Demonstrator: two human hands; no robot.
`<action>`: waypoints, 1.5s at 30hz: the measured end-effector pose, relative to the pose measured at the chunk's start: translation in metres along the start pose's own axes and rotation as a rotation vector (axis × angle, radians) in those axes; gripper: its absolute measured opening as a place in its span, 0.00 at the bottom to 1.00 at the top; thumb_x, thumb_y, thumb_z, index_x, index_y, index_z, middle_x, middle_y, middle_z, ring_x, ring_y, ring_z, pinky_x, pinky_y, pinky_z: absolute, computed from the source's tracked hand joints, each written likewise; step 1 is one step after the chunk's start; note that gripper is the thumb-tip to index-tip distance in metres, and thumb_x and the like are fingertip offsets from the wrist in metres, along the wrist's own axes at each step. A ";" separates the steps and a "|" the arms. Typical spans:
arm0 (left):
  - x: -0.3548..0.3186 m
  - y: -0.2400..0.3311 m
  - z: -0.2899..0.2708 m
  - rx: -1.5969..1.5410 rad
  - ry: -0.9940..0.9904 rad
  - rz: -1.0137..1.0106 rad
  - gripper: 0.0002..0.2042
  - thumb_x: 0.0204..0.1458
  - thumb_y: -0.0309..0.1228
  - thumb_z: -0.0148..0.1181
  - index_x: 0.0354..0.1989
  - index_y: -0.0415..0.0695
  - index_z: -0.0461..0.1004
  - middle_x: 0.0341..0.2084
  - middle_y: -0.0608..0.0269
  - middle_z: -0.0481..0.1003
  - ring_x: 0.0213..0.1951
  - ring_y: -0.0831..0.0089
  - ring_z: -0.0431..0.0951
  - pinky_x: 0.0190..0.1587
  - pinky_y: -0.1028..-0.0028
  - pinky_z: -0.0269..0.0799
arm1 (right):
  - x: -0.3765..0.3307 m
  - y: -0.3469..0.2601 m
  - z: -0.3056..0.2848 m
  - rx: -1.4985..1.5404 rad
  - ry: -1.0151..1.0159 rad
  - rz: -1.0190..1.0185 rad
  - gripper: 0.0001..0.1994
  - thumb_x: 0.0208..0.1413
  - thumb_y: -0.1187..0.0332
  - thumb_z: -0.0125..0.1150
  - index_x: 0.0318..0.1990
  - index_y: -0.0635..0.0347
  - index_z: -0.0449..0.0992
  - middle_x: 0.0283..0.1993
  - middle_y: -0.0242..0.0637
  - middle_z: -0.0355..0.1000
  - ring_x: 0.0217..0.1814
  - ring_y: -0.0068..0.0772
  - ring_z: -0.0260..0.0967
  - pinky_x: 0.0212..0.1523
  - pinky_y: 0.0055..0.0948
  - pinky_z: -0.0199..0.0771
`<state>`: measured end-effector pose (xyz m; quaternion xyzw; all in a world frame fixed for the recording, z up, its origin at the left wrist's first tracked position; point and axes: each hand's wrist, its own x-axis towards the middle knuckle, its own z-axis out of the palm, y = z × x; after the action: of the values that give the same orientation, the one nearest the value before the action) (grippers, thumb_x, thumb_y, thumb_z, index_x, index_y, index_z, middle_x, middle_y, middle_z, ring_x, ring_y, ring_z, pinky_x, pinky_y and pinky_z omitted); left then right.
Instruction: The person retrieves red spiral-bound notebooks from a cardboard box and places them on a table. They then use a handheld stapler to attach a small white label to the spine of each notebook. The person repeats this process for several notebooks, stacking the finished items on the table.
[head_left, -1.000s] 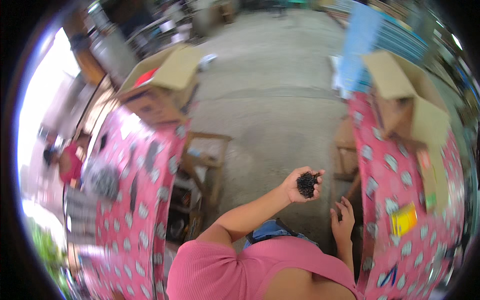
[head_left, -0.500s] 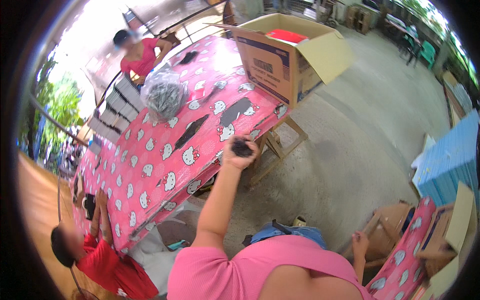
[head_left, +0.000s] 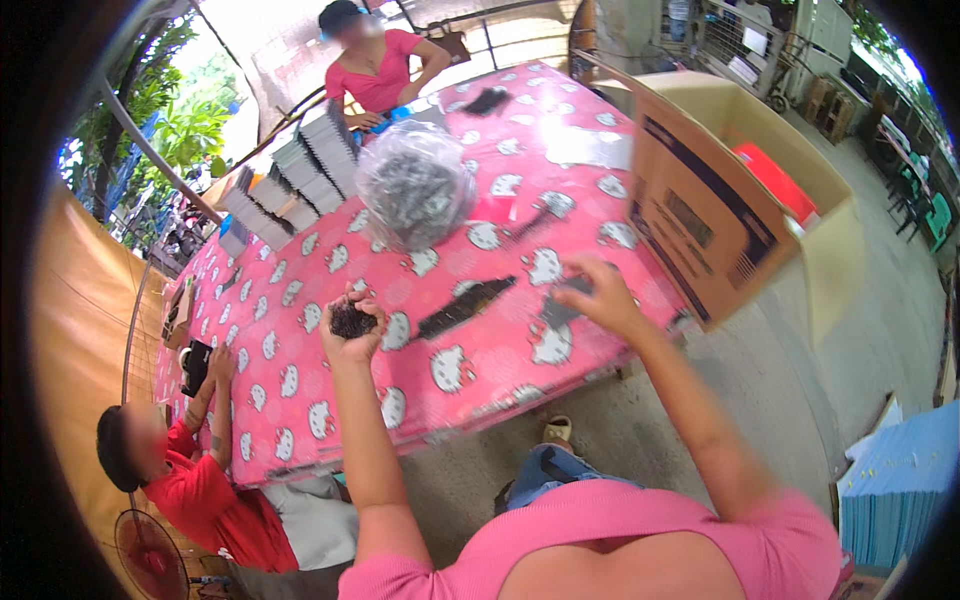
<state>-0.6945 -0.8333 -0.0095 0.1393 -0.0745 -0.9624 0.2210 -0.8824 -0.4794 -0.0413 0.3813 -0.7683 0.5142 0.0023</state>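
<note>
Up over the near edge of the pink cat-patterned tablecloth (head_left: 300, 380), the left hand (head_left: 352, 328) cups a clump of small black parts (head_left: 351, 320); the right hand (head_left: 598, 296), fingers spread, reaches a dark flat strip (head_left: 560, 308) near the brown cardboard box (head_left: 700, 220).

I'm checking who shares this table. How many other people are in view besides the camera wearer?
2. One person in a pink top stands at the table's far end by the grey stacks; one in a red shirt sits at its near left corner. More may be hidden.

Pink tablecloth (head_left: 300, 330) patterned with white cat faces; brown cardboard box (head_left: 700, 230), black-printed.
</note>
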 end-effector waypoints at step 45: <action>0.226 -0.098 0.298 1.632 -0.524 0.404 0.24 0.53 0.46 0.56 0.53 0.42 0.69 0.48 0.61 0.71 0.50 0.71 0.69 0.50 0.70 0.63 | -0.008 -0.118 -0.091 0.318 -0.697 -0.169 0.22 0.55 0.63 0.56 0.53 0.67 0.64 0.51 0.50 0.66 0.52 0.53 0.66 0.49 0.41 0.69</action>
<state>-1.0194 -0.8223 0.1999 0.0128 -0.8105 -0.5525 0.1942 -0.8426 -0.4243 0.0916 0.5907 -0.5997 0.4642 -0.2756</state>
